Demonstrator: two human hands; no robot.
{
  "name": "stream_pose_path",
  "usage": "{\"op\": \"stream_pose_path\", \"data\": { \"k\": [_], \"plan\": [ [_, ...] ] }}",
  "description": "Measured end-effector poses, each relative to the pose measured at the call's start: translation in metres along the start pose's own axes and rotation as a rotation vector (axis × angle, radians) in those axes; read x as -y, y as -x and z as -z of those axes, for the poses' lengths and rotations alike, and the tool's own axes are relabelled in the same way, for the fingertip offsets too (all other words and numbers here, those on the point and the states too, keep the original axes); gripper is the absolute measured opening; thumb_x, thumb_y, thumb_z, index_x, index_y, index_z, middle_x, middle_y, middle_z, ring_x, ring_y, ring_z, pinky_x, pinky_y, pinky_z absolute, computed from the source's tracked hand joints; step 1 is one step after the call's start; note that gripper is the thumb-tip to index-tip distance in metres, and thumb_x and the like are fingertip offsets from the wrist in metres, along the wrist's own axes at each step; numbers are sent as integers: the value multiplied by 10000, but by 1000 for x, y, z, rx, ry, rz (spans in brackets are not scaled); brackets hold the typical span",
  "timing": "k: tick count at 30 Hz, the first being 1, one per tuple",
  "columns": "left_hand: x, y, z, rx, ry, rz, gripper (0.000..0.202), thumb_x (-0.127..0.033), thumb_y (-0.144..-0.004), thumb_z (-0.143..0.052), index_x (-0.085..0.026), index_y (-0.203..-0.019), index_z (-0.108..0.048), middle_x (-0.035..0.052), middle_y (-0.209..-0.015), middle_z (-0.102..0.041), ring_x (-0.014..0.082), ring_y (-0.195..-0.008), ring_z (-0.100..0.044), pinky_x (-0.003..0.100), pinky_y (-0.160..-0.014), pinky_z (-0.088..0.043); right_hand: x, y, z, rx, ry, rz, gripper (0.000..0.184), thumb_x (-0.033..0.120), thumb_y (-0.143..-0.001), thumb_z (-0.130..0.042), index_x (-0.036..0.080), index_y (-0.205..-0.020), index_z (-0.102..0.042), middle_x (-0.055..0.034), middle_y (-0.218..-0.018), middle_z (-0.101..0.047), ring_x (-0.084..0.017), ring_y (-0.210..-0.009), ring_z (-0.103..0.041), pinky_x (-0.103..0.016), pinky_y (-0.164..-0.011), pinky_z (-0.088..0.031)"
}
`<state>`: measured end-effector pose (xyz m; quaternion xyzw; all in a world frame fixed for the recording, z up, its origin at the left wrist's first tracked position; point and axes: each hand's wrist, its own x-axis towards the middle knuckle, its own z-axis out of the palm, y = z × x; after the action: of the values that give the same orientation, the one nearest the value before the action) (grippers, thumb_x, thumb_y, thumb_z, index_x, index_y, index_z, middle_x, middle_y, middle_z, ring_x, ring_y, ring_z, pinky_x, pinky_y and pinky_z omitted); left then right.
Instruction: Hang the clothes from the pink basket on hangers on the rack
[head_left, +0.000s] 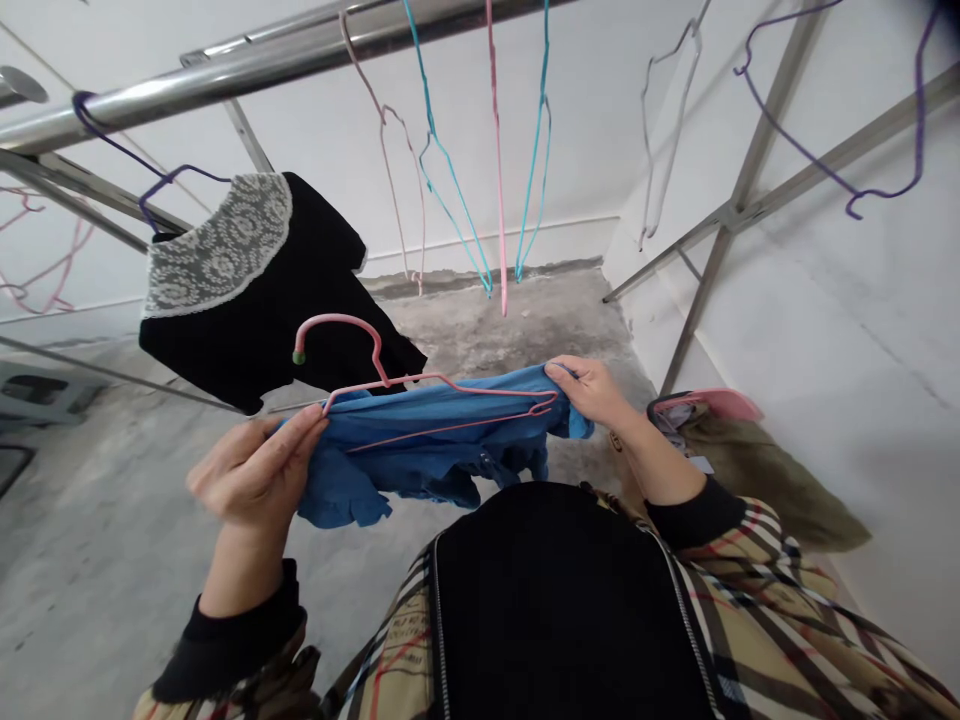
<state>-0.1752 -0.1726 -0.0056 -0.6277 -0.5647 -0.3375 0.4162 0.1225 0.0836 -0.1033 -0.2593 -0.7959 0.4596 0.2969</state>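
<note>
Here, at the centre of the frame, the person stretches a blue garment point(442, 440) across a pink hanger point(373, 345), whose hook curls up toward the middle left. The left hand point(259, 470), lower left of centre, is closed, pinching the cloth at the hanger's left end. The right hand point(592, 390), right of centre, grips the cloth and the hanger's right corner together.

Just behind the hook, in the upper left, hangs a black top with a lace collar point(255, 300) on a purple hanger point(150, 170), hooked over a steel rail point(247, 65) that slants across the top. The top's lower hem lies just behind the pink hook. Further along the rail, at top centre, dangle empty teal hangers point(450, 180) and a thin pink one point(496, 150). At the right edge, an olive bundle point(757, 470) rests against the white wall, just beside the right forearm. The concrete floor point(90, 540) fills the lower left.
</note>
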Motion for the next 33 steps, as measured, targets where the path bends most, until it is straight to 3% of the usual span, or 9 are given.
{"op": "stream_pose_path", "data": {
  "k": [3,8,12,17,23,28,31,33],
  "plan": [
    [4,-4,3,-5,-63,-101,267,-139,-693,-816,-225,-942,-770,-23,-595,-631,78,-498,-494,186,-507,-380,2,-2,4,16,66,47,458,571,-943,-422,191,-776,-619,-14,-716,-612,-154,-682,-571,-259,-639,-415],
    [8,-8,7,20,-164,-162,152,-192,-716,-807,-233,-857,-768,-34,-564,-614,73,-483,-491,179,-511,-372,4,-2,9,-12,274,156,499,540,-976,-370,195,-628,-466,17,-588,-433,-121,-567,-439,-264,-577,-313],
    [11,-7,9,32,-217,-154,30,-273,-745,-782,-278,-770,-767,-46,-532,-602,69,-452,-461,175,-477,-328,4,0,7,-60,345,235,501,525,-992,-330,200,-638,-474,-6,-637,-476,-135,-614,-456,-274,-615,-322],
    [13,-11,14,45,-175,-185,186,-232,-717,-794,-300,-889,-775,-38,-538,-619,92,-445,-446,191,-485,-332,5,0,9,-22,333,177,530,575,-971,-343,204,-656,-553,-10,-615,-521,-142,-605,-484,-270,-607,-342],
    [19,-12,16,69,-169,-217,177,-250,-708,-805,-331,-864,-785,-38,-526,-627,84,-440,-453,182,-475,-314,10,-4,21,-13,267,125,496,560,-943,-441,192,-671,-633,-17,-638,-596,-144,-613,-527,-268,-617,-364],
    [11,1,5,57,-114,-95,225,-225,-703,-814,-285,-917,-781,-23,-576,-646,87,-479,-503,188,-485,-356,19,-3,27,18,179,78,481,549,-926,-483,169,-697,-667,-20,-645,-618,-147,-622,-549,-262,-602,-379],
    [-1,16,-6,1,-28,129,128,-233,-752,-770,-233,-879,-772,1,-655,-691,102,-531,-577,202,-518,-426,19,-1,32,124,123,78,447,531,-932,-487,167,-791,-704,-34,-738,-661,-155,-684,-585,-262,-632,-414],
    [-9,27,-14,-20,-3,291,84,-266,-782,-739,-213,-844,-757,13,-687,-706,119,-566,-615,224,-548,-464,18,1,37,90,142,99,404,507,-939,-487,179,-901,-721,-57,-854,-690,-173,-763,-608,-276,-672,-439]
  ]
}}
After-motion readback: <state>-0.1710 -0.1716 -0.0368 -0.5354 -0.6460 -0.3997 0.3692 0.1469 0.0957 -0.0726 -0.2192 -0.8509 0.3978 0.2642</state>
